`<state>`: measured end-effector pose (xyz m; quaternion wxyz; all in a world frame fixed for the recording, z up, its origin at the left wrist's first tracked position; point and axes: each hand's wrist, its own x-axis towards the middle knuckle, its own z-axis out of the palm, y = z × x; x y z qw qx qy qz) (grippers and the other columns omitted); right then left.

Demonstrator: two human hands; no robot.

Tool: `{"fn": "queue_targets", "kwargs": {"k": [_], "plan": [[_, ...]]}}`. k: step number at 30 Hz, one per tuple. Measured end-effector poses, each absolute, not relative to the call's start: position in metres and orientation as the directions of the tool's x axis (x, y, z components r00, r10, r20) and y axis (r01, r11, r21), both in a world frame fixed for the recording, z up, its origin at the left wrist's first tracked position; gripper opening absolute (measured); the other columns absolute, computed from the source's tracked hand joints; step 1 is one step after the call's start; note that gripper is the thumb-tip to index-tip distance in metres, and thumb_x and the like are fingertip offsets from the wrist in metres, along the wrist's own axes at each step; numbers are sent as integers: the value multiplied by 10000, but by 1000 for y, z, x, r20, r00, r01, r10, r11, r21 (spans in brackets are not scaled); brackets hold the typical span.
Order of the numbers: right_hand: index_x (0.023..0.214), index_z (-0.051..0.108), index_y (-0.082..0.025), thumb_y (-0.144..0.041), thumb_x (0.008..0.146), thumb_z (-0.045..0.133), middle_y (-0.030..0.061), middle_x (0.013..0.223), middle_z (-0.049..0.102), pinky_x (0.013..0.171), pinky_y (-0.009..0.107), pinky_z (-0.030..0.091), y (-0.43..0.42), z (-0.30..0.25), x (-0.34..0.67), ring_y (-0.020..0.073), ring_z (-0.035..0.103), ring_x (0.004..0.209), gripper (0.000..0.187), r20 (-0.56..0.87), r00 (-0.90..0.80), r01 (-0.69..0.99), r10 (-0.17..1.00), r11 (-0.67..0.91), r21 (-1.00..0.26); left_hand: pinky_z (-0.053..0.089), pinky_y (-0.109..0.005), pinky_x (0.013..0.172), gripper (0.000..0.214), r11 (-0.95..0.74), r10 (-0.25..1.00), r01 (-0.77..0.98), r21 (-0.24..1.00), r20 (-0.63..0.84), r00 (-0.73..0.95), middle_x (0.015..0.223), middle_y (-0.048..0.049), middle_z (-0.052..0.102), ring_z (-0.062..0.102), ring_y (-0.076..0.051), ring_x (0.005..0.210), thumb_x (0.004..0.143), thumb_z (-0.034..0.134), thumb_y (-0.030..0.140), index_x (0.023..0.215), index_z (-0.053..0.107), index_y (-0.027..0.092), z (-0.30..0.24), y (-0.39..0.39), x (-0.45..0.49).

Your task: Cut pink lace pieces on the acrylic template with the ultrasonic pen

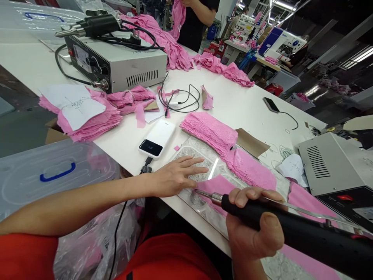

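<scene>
My right hand (253, 221) is wrapped round a black handheld tool (291, 229) with a pointed metal tip. That tip reaches a pink fabric piece (220, 184) lying on a clear template (205, 163) with a grey patterned surface under it. My left hand (177, 175) lies flat with fingers spread over the template, its thumb at the edge of the pink piece near the tip. Just beyond are a stack of pink lace pieces (212, 134) and a second pink stack (252, 167). More pink fabric (309, 202) lies to the right, partly behind the tool.
A white power bank (157, 138) with a cable sits left of the template. Behind it stands a grey control box (131, 66) with another tool on top. A second box (335, 159) is at right. A phone (271, 104) lies farther back. A person (198, 19) stands across the table.
</scene>
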<state>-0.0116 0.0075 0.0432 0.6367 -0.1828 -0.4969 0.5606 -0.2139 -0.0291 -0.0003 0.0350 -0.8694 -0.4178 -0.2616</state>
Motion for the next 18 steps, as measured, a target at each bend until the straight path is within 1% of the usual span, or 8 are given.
{"fn": "queue_targets", "kwargs": {"k": [9, 18], "plan": [[928, 635, -211, -258, 756, 605, -42, 744, 573, 518, 265, 457, 8, 43, -11, 84, 518, 552, 181, 437, -119, -531, 892, 315, -787, 340, -459, 1121, 292, -637, 718, 756, 146, 469, 514, 1422, -54, 523, 363, -287, 1399, 845, 538, 72, 1005, 725, 229, -1, -30, -214], [920, 637, -219, -273, 750, 638, -48, 738, 574, 519, 258, 463, 8, 43, -11, 83, 525, 558, 177, 402, -118, -528, 908, 285, -800, 338, -467, 1118, 296, -629, 691, 768, 120, 539, 482, 1395, -55, 549, 386, -285, 1383, 855, 503, 77, 978, 728, 224, -3, -32, -212]]}}
